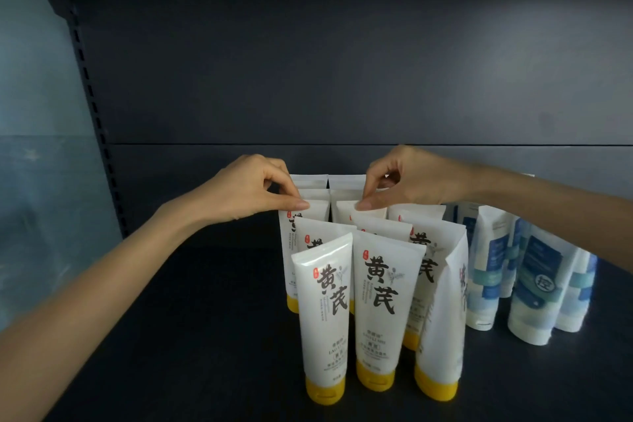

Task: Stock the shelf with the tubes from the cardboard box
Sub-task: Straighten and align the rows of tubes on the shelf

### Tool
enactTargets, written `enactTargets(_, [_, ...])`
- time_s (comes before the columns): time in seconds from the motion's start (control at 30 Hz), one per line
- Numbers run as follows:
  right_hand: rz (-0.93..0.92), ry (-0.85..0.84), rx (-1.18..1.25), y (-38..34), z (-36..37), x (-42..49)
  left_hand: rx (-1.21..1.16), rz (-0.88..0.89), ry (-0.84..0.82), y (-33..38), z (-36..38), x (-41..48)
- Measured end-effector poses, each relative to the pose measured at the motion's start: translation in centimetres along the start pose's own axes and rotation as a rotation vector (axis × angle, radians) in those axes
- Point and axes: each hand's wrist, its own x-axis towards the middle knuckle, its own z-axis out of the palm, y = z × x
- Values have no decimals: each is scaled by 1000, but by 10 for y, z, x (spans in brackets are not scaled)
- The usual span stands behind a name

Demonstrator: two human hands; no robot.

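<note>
White tubes (pixel 375 298) with yellow caps are standing cap-down in rows on the dark shelf (pixel 171 336), right under and in front of both grips. The left grip (pixel 246 188) has thumb and forefinger pinched on the top edge of the left tube (pixel 287 250), other fingers curled in. The right grip (pixel 411 178), just beside it, pinches the top of the middle tube (pixel 344 211) the same way. The front-right tube (pixel 442 319) is turned sideways and leaning a bit. Blue tubes (pixel 541 284) stand below the right forearm, out past the right grip.
</note>
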Motion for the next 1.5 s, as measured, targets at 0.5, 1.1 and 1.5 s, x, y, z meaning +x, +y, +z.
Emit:
enactTargets(0.5, [202,-199,-55,10,-50,-35,-37,-5,6,-1,2,-1])
enactTargets(1.1, [165,-139,-30,15,-41,-44,73,100,-83,32,24,30])
enactTargets(1.5, [168,-95,7,23,-39,-43,34,83,-113,27,16,27])
